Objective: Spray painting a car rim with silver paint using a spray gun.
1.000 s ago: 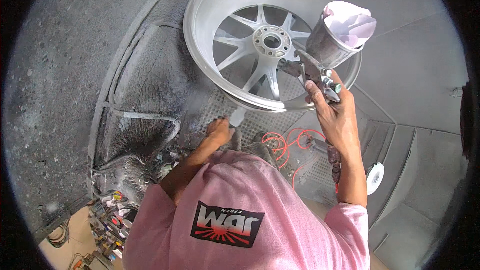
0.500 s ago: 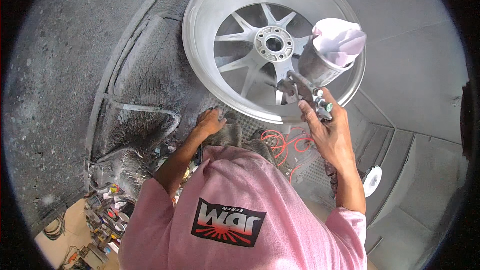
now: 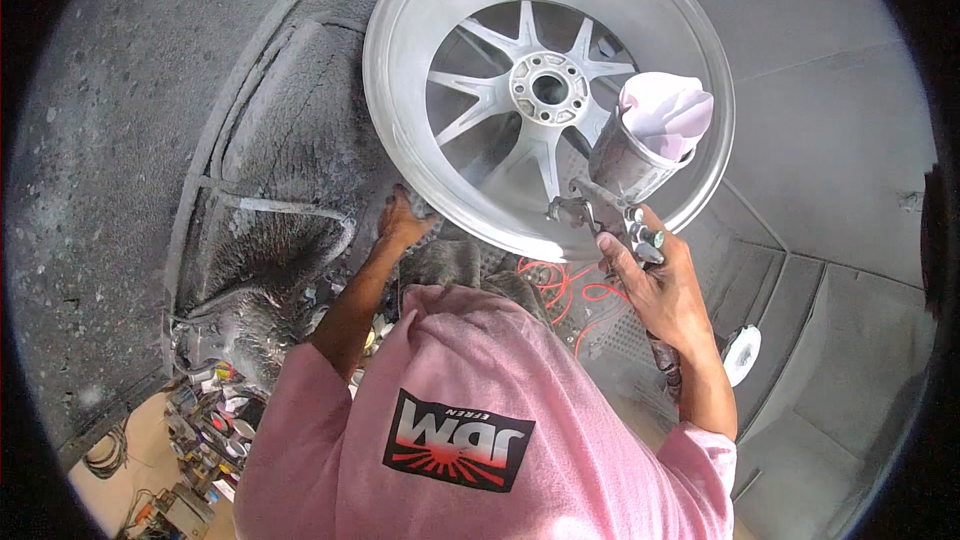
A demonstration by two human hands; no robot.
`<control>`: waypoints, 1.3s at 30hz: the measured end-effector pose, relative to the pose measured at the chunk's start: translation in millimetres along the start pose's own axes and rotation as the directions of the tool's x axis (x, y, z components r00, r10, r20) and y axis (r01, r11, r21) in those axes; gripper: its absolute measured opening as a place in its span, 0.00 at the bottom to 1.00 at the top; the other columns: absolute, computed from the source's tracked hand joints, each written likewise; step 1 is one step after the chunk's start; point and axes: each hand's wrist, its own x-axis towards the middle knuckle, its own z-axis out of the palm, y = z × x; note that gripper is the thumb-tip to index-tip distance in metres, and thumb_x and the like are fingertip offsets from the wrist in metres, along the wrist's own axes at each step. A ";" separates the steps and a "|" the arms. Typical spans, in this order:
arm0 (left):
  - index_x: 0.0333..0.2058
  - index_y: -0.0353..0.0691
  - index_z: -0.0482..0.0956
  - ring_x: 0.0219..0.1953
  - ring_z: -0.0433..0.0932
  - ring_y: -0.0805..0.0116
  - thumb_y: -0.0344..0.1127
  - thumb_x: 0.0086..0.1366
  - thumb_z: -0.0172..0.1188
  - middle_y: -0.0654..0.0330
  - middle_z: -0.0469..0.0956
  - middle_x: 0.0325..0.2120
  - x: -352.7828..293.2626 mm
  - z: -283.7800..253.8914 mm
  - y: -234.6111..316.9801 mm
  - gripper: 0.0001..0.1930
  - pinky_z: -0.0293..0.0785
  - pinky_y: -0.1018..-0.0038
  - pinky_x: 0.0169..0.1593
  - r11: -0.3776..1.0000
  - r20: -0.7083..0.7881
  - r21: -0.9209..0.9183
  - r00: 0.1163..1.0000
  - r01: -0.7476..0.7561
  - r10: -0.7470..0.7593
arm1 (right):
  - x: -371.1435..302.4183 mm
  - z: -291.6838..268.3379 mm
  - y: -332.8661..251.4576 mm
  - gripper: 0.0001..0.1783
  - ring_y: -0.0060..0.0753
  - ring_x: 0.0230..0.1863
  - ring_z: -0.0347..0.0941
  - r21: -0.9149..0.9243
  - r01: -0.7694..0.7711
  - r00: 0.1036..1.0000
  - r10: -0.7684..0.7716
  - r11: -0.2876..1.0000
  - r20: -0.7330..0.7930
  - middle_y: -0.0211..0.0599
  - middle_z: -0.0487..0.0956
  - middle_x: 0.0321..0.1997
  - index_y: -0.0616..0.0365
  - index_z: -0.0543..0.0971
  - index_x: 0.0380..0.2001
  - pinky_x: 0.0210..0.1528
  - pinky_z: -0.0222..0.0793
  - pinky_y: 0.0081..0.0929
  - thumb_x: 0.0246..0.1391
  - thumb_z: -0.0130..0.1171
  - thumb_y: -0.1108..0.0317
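A silver alloy wheel (image 3: pixel 548 45) with slim spokes takes up the upper middle, its hollow inner side facing me. My right hand (image 3: pixel 662 285) is closed round a spray gun (image 3: pixel 610 208), whose nozzle points left over the wheel's lower rim. On the gun sits a grey paint cup (image 3: pixel 635 155) with crumpled whitish lining (image 3: pixel 668 112) standing out of its top. My left hand (image 3: pixel 405 220) is beside the wheel's lower-left edge, holding nothing, its fingers extended and partly out of sight; whether they touch the rim I cannot tell.
An orange-red hose (image 3: pixel 565 285) lies coiled below the wheel. Dark, paint-crusted sheeting (image 3: pixel 285 130) hangs at the left, with a pale bar (image 3: pixel 285 206) across it. Jumbled bottles and tools (image 3: pixel 205 430) fill the lower left. A white round object (image 3: pixel 741 355) is at the right.
The wheel's spokes have turned to another position. My left hand has moved up and left to the rim's edge. The spray gun and its cup have shifted downward and slightly left.
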 end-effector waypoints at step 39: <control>0.57 0.28 0.73 0.64 0.69 0.41 0.58 0.64 0.60 0.37 0.71 0.59 -36.6 107.5 10.4 0.36 0.67 0.57 0.66 0.961 0.495 -0.193 0.826 -0.197 0.269 | 4.4 4.2 -14.9 0.13 0.30 0.27 0.68 -0.058 0.167 0.976 -0.174 0.984 -0.134 0.41 0.78 0.29 0.64 0.76 0.45 0.33 0.68 0.30 0.64 0.62 0.66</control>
